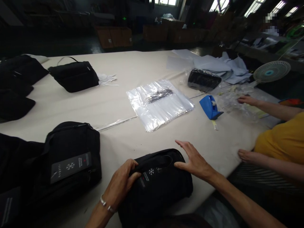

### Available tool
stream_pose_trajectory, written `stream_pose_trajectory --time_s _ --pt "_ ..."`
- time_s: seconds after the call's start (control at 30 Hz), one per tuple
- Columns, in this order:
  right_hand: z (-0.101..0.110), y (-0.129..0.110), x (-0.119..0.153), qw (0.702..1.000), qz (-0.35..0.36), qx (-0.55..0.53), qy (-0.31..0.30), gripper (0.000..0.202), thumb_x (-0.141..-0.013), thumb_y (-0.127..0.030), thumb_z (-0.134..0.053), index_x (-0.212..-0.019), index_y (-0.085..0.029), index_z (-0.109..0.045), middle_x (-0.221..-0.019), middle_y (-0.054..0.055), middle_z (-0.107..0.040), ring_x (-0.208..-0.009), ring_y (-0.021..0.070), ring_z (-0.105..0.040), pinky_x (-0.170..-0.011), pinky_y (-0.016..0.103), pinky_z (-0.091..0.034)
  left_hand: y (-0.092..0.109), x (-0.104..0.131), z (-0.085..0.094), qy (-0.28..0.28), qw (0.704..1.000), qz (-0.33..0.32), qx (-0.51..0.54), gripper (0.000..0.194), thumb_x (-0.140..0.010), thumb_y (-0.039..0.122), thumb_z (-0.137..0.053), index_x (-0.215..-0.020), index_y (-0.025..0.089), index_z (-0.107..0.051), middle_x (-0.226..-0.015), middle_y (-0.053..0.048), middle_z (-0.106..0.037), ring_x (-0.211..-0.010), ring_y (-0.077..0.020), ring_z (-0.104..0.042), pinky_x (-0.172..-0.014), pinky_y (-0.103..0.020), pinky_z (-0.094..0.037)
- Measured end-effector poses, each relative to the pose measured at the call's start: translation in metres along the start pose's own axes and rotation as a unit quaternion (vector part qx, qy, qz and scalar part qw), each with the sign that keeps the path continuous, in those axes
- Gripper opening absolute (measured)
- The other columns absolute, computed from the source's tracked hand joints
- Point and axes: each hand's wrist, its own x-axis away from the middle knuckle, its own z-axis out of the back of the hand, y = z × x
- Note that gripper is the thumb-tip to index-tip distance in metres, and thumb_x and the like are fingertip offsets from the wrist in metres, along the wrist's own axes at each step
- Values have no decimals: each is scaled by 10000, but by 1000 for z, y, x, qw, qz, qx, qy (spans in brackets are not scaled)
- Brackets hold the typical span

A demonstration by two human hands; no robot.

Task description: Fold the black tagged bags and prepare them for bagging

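Note:
A black bag with a snowflake-marked tag lies at the table's near edge in front of me. My left hand grips its left end with curled fingers. My right hand rests flat on the bag's right top corner, fingers spread. A second black bag with a grey snowflake tag stands to the left of it. A stack of clear plastic bags lies in the middle of the table beyond my hands.
A blue tape dispenser sits right of the plastic stack. A person in yellow sits at the right, one hand on crinkled plastic, the other on the table edge. More black bags lie far left; a wrapped bag and a fan stand at the right.

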Motion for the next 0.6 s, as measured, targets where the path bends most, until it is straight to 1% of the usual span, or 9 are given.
stream_pose_trajectory --time_s 0.07,0.1,0.17,0.23,0.3,0.37,0.47,0.53,0.6 --pt "2 -7 -14 997 10 20 -69 1026 -619 -449 -820 -1486 -241 -314 -1523 112 -331 -1382 330 -307 -1156 488 -261 -6 -4 -1 33 999 -19 -28 297 -847 357 -585 -1113 246 -516 -1198 -66 -601 -1100 -263 -568 -949 -432 -448" --pt "2 -8 -21 993 8 9 -118 1068 -587 -470 -843 -1488 -241 -317 -1534 112 -328 -1390 335 -307 -1158 486 -265 -8 -5 -2 40 998 -22 -43 358 -842 369 -596 -1170 251 -513 -1296 -81 -566 -1188 -285 -529 -1009 -463 -413" --pt "-2 -9 -30 983 8 -12 -185 965 -565 -460 -864 -1415 -261 -452 -1434 93 -480 -1305 326 -436 -1110 462 -348 -12 -9 0 9 998 -8 -59 366 -868 385 -564 -1216 278 -527 -1324 -67 -573 -1217 -295 -524 -1032 -481 -399" --pt "-6 -5 -33 981 17 -17 -193 708 -589 -422 -857 -1239 -272 -619 -1229 58 -630 -1156 301 -555 -1023 430 -431 -12 -11 4 -44 997 20 -63 262 -898 374 -513 -1138 299 -588 -1168 -29 -662 -1089 -273 -605 -948 -445 -455" --pt "-7 -1 -31 982 22 -29 -188 547 -607 -401 -845 -1114 -271 -684 -1112 41 -667 -1079 289 -589 -969 412 -463 -12 -11 10 -73 995 24 -57 212 -901 365 -508 -1067 304 -625 -1086 -5 -682 -1021 -253 -629 -907 -410 -471" --pt "-5 2 -27 975 17 -70 -211 629 -583 -410 -859 -1167 -277 -665 -1196 42 -643 -1140 296 -564 -1014 413 -437 -12 -8 16 -88 996 11 -28 288 -858 382 -587 -1137 315 -611 -1180 -6 -653 -1094 -250 -601 -961 -391 -455" --pt "-1 5 -21 957 -15 -131 -258 836 -527 -396 -891 -1299 -305 -583 -1354 30 -570 -1261 308 -491 -1099 410 -367 -15 -2 20 -118 992 13 34 588 -736 378 -734 -1285 325 -530 -1339 -18 -571 -1209 -256 -537 -1036 -365 -422" --pt "-2 9 -18 950 -42 -163 -263 772 -570 -394 -871 -1286 -306 -597 -1324 23 -600 -1239 304 -518 -1086 409 -386 -19 1 18 -128 990 29 56 576 -725 340 -733 -1268 320 -545 -1310 -18 -591 -1192 -254 -546 -1022 -359 -434" --pt "-9 16 -15 947 -70 -196 -244 602 -685 -438 -793 -1244 -283 -633 -1272 32 -641 -1190 296 -564 -1060 420 -418 -23 0 13 -120 990 40 66 429 -771 318 -671 -1194 310 -597 -1223 -9 -638 -1136 -241 -578 -993 -353 -451"
